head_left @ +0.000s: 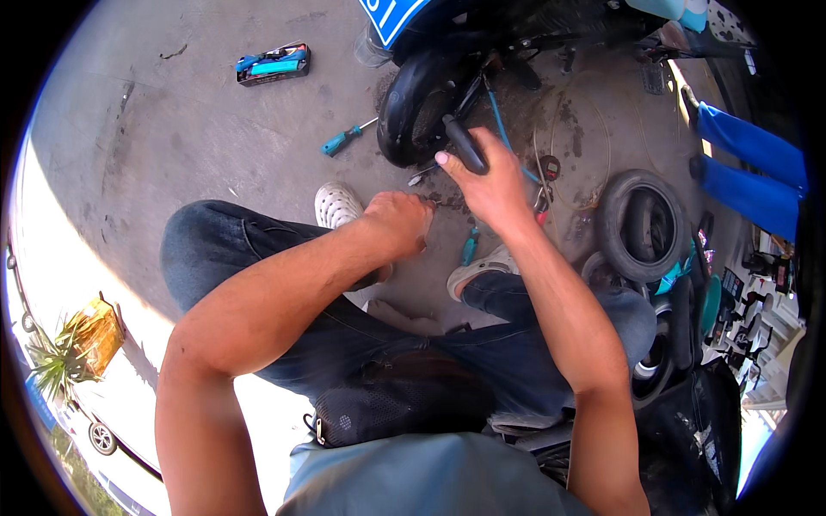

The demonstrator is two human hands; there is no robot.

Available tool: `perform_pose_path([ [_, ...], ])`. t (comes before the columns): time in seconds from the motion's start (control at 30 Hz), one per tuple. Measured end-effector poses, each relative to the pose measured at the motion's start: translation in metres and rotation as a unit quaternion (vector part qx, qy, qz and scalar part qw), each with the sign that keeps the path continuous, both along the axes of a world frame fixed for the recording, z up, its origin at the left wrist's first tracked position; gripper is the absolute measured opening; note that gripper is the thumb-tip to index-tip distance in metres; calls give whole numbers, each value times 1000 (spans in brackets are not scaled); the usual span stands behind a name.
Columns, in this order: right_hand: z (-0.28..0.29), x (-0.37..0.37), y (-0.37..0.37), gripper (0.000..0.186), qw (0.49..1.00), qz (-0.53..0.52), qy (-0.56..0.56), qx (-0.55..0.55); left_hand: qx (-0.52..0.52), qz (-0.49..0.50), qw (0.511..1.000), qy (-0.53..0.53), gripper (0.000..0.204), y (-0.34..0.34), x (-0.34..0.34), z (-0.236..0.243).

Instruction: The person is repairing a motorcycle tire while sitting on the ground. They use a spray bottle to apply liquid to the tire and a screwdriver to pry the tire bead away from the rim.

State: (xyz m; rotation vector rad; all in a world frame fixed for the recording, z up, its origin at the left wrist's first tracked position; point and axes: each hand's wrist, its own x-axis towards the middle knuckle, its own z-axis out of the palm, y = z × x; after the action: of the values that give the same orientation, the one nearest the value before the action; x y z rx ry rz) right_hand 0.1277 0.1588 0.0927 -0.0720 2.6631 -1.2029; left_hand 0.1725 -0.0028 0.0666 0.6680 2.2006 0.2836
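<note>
My right hand (492, 182) is closed around a thick black cylindrical handle (465, 144), its thumb along the side. What the handle belongs to cannot be made out. It is held just in front of a black scooter wheel (397, 120). Lower and to the left, my left hand (399, 225) is curled closed above my left shoe (335, 205); whatever its fingers hold is hidden. A teal-handled screwdriver (342, 141) lies on the ground left of the wheel. Another teal handle (470, 247) lies between my feet.
An open box of tools (274, 65) stands at the far left. Thin hoses and a round gauge (549, 168) lie right of the wheel. A loose tyre (613, 225) is beside my right knee. Another person's blue-trousered legs (748, 172) are at the right.
</note>
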Motion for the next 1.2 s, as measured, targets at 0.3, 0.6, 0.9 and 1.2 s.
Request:
perform_pose_path([
  [0.3, -4, -5, -23, 36, 996, 34, -72, 29, 11, -5, 1000, 7, 56, -3, 1, 5],
  [0.6, -5, -15, -31, 34, 998, 51, -41, -21, 9, -20, 1000, 4, 48, -2, -10, 5],
  [0.9, -6, -13, -27, 33, 998, 62, 5, 12, 11, -21, 1000, 4, 47, -3, -10, 9],
  [1.2, -8, -12, -16, 36, 998, 61, -31, 10, -47, 18, 995, 82, 54, -6, -21, 15],
])
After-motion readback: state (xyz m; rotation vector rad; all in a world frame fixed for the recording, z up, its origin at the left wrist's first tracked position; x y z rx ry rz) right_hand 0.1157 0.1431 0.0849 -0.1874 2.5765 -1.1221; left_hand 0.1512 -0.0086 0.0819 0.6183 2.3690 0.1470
